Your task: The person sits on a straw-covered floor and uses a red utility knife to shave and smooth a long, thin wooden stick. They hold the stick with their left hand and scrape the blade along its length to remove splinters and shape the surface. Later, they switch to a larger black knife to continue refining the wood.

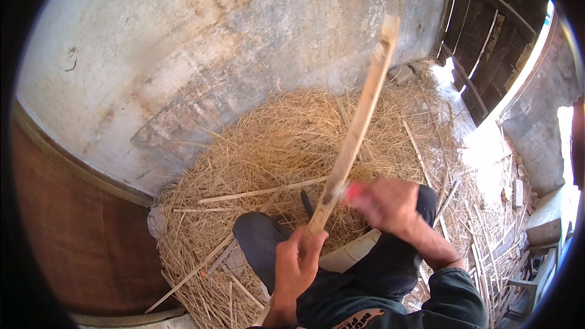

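Observation:
My left hand point(297, 265) grips the lower end of a long pale wooden stick point(358, 120) that slants up and away to the right. My right hand point(385, 202), blurred by motion, is beside the stick's lower part and holds a tool with a red handle point(353, 191). A dark blade point(306, 202) shows just left of the stick, near my knee. My legs in dark trousers point(268, 240) are folded below the hands.
A heap of dry straw point(286, 140) and thin cut strips covers the ground ahead. A stained plaster wall point(213, 42) rises behind it, a brown wooden panel point(79, 231) stands on the left, and a dark slatted door point(487, 30) is at the upper right.

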Tool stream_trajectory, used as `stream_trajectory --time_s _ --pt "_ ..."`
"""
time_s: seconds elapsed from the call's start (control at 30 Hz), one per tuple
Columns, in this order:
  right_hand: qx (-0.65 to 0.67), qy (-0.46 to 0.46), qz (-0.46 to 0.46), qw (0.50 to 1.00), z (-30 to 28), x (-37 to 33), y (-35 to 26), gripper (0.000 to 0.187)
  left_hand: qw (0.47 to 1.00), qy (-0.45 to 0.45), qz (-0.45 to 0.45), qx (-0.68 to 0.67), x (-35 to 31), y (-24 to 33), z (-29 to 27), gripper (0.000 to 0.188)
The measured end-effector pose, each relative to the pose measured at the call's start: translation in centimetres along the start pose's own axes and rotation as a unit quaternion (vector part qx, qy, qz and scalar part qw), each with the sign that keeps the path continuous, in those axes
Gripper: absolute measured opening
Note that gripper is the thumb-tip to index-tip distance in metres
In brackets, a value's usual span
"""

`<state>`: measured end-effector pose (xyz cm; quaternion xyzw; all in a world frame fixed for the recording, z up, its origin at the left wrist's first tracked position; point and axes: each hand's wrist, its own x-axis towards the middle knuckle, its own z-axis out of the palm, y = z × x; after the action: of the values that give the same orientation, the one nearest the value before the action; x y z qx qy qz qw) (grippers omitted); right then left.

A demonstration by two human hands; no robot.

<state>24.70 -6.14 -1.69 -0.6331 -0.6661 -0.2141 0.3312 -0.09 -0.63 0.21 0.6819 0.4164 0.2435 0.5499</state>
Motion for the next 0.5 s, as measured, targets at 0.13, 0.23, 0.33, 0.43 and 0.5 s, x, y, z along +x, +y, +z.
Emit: stream_trajectory --time_s 0.13,0.23,0.33,0.43,0.5 --pt "0.032 0.206 0.356 0.911 -3.0 4.3 9.2 0.016 0.997 -0.067 -0.028 0.033 -2.6 -2.3 -0.1 0.028" --pt "0.064 0.189 0.289 0.936 -2.7 3.5 7.8 0.016 0.999 -0.030 -0.041 0.018 -2.0 -2.1 -0.7 0.026" --pt "0.148 0.080 0.187 0.968 -0.8 1.9 3.4 0.015 0.999 0.013 -0.025 0.021 -0.6 -2.3 -1.1 0.024" --pt "0.196 0.021 0.073 0.978 0.5 0.6 0.4 0.021 0.998 0.038 0.004 0.042 0.5 -0.6 -0.9 0.023" --pt "0.178 -0.002 0.034 0.983 0.7 0.5 -1.1 0.030 0.998 0.054 0.022 0.038 0.7 -0.4 -0.6 0.022"
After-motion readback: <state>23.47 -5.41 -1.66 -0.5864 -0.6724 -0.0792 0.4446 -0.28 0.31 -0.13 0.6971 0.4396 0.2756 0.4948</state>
